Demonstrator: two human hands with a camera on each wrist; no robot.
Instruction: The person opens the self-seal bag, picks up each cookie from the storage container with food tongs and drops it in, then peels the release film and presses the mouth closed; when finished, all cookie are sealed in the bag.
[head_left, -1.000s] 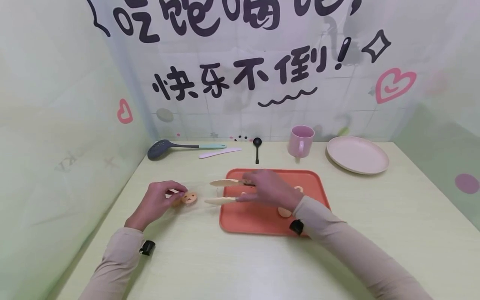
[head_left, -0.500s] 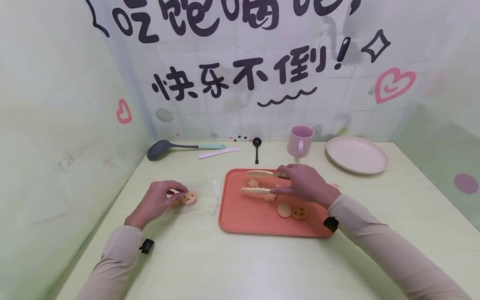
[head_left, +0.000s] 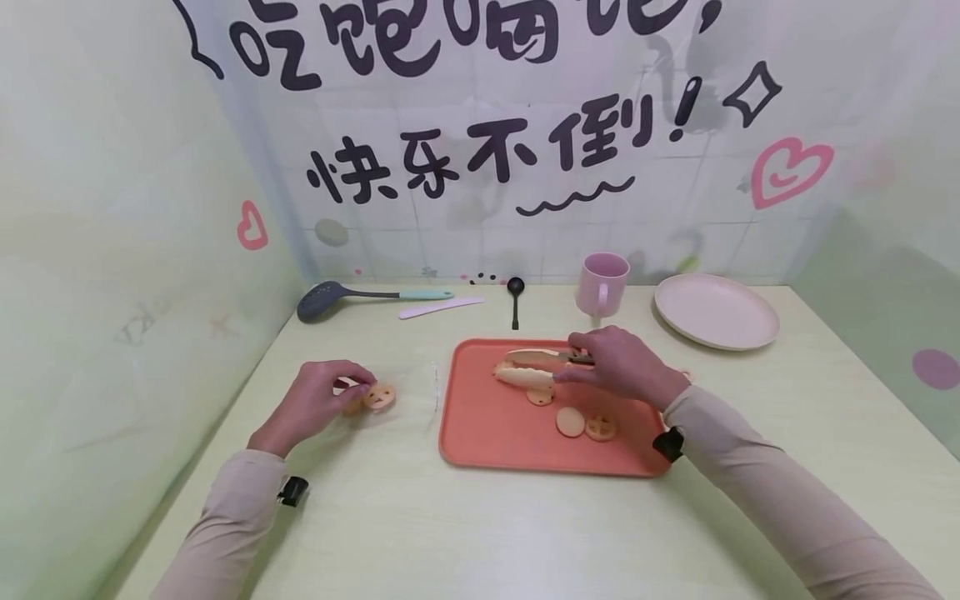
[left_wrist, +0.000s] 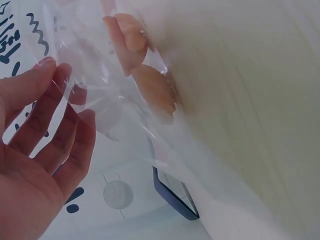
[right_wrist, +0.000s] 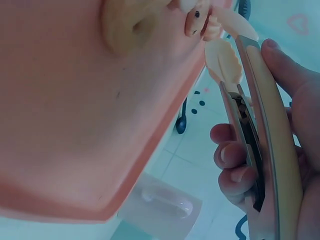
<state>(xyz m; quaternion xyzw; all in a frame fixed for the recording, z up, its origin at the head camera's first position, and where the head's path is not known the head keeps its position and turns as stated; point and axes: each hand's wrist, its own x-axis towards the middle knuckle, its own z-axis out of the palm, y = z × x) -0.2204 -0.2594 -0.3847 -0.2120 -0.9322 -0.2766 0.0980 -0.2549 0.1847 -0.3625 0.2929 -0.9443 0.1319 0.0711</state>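
Observation:
In the head view my left hand (head_left: 318, 404) is over the table left of the tray. Its thumb and fingertips pinch the edge of a clear plastic bag (left_wrist: 107, 100). Several biscuits (head_left: 380, 396) lie inside that bag, one with a face cut into it. My right hand (head_left: 622, 365) grips a pair of tongs (right_wrist: 272, 135) with cream scalloped tips. Those tips are low over the orange tray (head_left: 480, 446), around a small biscuit (head_left: 498, 369) that they partly hide. Beside them on the tray lie a face biscuit (head_left: 540, 397), a plain round one (head_left: 571, 422) and a lattice one (head_left: 601, 427).
Along the back of the table lie a slotted spoon (head_left: 321, 300), a lilac knife (head_left: 441, 307) and a small black spoon (head_left: 515, 287). A pink mug (head_left: 602, 283) and a pale pink plate (head_left: 716, 311) stand at the back right. Fabric walls enclose the table.
My right hand has carried the tongs from near the bag rightward over the tray, then lowered their tips and drawn them closer together at a small biscuit. My left hand has stayed put.

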